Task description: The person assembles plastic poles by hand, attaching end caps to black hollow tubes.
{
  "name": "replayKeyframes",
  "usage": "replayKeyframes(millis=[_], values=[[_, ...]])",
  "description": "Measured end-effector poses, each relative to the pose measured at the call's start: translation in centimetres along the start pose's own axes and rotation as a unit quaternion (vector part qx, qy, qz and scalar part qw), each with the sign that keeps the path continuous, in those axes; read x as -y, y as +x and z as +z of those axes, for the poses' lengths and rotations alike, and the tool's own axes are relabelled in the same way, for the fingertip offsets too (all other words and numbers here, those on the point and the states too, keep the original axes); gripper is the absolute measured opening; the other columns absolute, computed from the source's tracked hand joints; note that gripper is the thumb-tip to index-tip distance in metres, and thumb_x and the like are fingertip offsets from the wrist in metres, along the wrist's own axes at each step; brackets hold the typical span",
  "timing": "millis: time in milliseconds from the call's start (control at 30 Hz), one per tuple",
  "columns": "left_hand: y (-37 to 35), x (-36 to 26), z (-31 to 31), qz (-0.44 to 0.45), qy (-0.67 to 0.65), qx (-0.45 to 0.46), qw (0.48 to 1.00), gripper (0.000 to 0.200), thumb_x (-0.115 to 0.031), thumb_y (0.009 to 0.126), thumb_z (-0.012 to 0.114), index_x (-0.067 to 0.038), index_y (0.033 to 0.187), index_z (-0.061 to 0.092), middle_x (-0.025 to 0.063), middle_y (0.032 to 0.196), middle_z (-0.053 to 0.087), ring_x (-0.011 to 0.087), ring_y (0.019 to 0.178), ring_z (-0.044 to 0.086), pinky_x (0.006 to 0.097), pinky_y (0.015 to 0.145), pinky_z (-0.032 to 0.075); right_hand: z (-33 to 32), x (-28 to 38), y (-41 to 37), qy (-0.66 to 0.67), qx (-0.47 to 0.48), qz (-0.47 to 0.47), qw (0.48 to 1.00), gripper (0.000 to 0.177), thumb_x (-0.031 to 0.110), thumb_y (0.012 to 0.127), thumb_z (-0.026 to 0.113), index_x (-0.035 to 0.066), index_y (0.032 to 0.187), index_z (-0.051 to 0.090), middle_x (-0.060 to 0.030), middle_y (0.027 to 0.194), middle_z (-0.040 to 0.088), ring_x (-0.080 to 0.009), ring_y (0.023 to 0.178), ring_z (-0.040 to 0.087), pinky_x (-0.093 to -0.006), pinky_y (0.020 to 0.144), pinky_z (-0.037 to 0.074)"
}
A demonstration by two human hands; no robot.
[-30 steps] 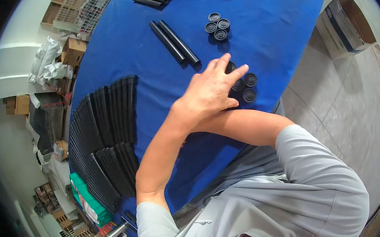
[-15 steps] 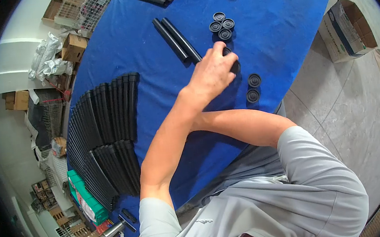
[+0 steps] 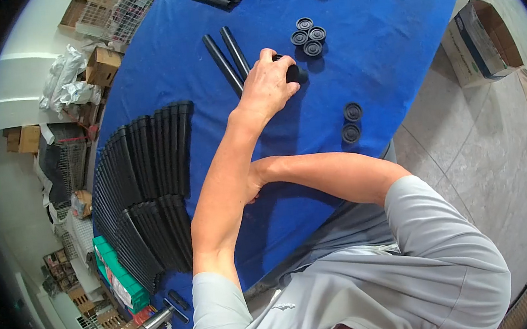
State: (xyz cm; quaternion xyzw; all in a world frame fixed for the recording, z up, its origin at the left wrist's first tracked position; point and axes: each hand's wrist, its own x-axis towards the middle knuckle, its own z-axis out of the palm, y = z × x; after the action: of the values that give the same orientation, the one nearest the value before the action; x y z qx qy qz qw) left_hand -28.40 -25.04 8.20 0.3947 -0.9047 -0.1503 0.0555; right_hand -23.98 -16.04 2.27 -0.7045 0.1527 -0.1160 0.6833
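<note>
Ok, my L hand [image 3: 266, 83] part-curled round caps [image 3: 297, 74]; best hold 'em level, off tubes [image 3: 220, 57]. R hand [image 3: 255, 187] mostly hidden, can't tell.

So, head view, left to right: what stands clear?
Green plastic box → two loose black cylindrical tubes → cluster of four round black caps → two more round black caps → open cardboard carton.
</note>
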Motion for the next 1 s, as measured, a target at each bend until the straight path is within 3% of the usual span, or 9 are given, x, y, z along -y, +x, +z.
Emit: replayKeyframes(millis=[200,233,467,667,733,800,867,933,1000], values=[[0.5,-1.9,-0.1,0.005,0.082,-0.012,0.997,0.046,-0.015,0.078,0.082,-0.01,0.121,0.067,0.0213,0.131,0.055,0.0415,0.117,0.062,0.0479,0.101,0.054,0.1,-0.8,0.2,0.002,-0.004,0.011,1.0,0.03,0.024,0.092,0.067,0.005,0.07,0.065,-0.0064,0.059,0.06,-0.017,0.049,0.056,-0.0328,0.046,0.046],[0.9,-2.2,-0.3,-0.023,0.096,0.027,0.995,0.047,-0.014,0.079,0.082,-0.01,0.122,0.066,0.0212,0.133,0.054,0.0413,0.118,0.062,0.0483,0.101,0.054,0.2,-0.9,0.4,0.009,-0.004,0.011,1.0,0.029,0.024,0.092,0.067,0.005,0.07,0.065,-0.0066,0.059,0.06,-0.0171,0.049,0.057,-0.0327,0.047,0.046],[0.5,-1.8,-0.3,-0.035,0.044,0.029,0.998,0.06,-0.024,0.078,0.086,-0.018,0.134,0.064,0.0212,0.147,0.049,0.0398,0.13,0.057,0.0469,0.107,0.051,0.0,0.3,-0.3,-0.005,-0.002,0.06,0.998,0.023,0.023,0.089,0.071,0.007,0.073,0.068,-0.0035,0.063,0.061,-0.0162,0.055,0.056,-0.0329,0.053,0.045],[-1.1,-2.9,-1.1,0.017,0.099,-0.063,0.993,0.06,-0.029,0.08,0.085,-0.018,0.135,0.064,0.0203,0.147,0.052,0.039,0.129,0.058,0.0447,0.106,0.052,0.2,-1.3,0.3,0.002,0.0,-0.021,1.0,0.022,0.021,0.09,0.067,0.005,0.074,0.066,-0.0053,0.059,0.06,-0.0165,0.048,0.056,-0.0319,0.046,0.047],[-2.5,-5.7,-2.9,0.039,0.106,-0.099,0.989,0.06,-0.031,0.081,0.084,-0.017,0.135,0.063,0.0203,0.144,0.054,0.0389,0.125,0.061,0.044,0.102,0.055,0.4,-4.9,1.9,0.052,-0.02,-0.082,0.995,0.019,0.021,0.09,0.067,0.004,0.081,0.067,-0.0073,0.069,0.062,-0.0174,0.058,0.059,-0.0333,0.053,0.049],[-3.6,-9.0,-3.1,0.055,-0.005,0.031,0.998,0.061,-0.035,0.084,0.082,-0.013,0.136,0.06,0.0209,0.135,0.059,0.0419,0.113,0.067,0.0471,0.092,0.059,0.3,-4.2,0.0,0.035,-0.04,-0.086,0.995,0.017,0.021,0.09,0.067,0.004,0.089,0.067,-0.0083,0.079,0.063,-0.0181,0.068,0.06,-0.0341,0.061,0.05],[-4.7,-11.9,-2.6,0.059,0.002,0.147,0.987,0.064,-0.037,0.084,0.08,-0.01,0.138,0.057,0.0238,0.127,0.059,0.0449,0.099,0.071,0.052,0.082,0.061,0.0,-1.1,-2.4,0.002,-0.043,-0.065,0.997,0.019,0.021,0.091,0.066,0.003,0.097,0.067,-0.0094,0.089,0.064,-0.0188,0.078,0.061,-0.035,0.068,0.05],[-5.0,-12.3,0.0,0.068,-0.014,0.169,0.983,0.066,-0.037,0.085,0.079,-0.008,0.139,0.056,0.0269,0.122,0.059,0.0472,0.096,0.071,0.054,0.078,0.061,-0.2,2.7,-5.0,-0.036,-0.046,-0.036,0.998,0.024,0.021,0.092,0.066,0.002,0.105,0.067,-0.0105,0.099,0.064,-0.0195,0.089,0.062,-0.0358,0.076,0.051],[-4.9,-11.2,2.1,0.091,-0.043,0.159,0.982,0.05,-0.024,0.086,0.075,-0.004,0.129,0.058,0.0277,0.114,0.059,0.046,0.091,0.071,0.0536,0.075,0.061,-0.5,5.5,-6.8,-0.066,-0.049,-0.008,0.997,0.029,0.022,0.092,0.065,0.002,0.113,0.067,-0.0115,0.109,0.065,-0.0203,0.099,0.063,-0.0367,0.083,0.051]])
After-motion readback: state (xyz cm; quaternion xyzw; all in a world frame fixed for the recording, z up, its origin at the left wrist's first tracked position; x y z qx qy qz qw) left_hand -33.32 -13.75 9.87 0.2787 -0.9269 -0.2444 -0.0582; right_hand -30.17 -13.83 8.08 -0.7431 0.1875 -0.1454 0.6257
